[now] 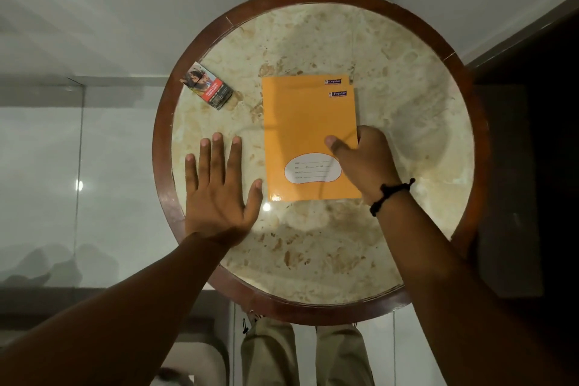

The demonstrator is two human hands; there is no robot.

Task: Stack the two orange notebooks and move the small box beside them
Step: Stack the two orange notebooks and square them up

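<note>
Marble, mottled cream and tan, fills the round table (pixel 313 244), ringed by a dark reddish wooden rim. Around the table lies pale glossy flooring, and a dark panel stands off past its right edge. Below the near rim the person's two trouser legs (pixel 307 354) show in beige.

Two orange notebooks (pixel 308 138) lie at the middle of the table, one on the other. The upper one sits slightly nearer and to the right, so a strip of the lower one and its second printed logo show along the far edge. One small box (pixel 207 85) rests near the table's far-left rim, well apart from the notebooks, turned at an angle.

Two bare hands are over the table. The left hand (pixel 219 194) lies flat on the marble just left of the notebooks, fingers spread, holding nothing. The right hand (pixel 363 163) pinches the right edge of the notebooks, thumb on the top cover and fingers curled out of sight under the edge. One black corded bracelet (pixel 391 196) circles the right wrist.
</note>
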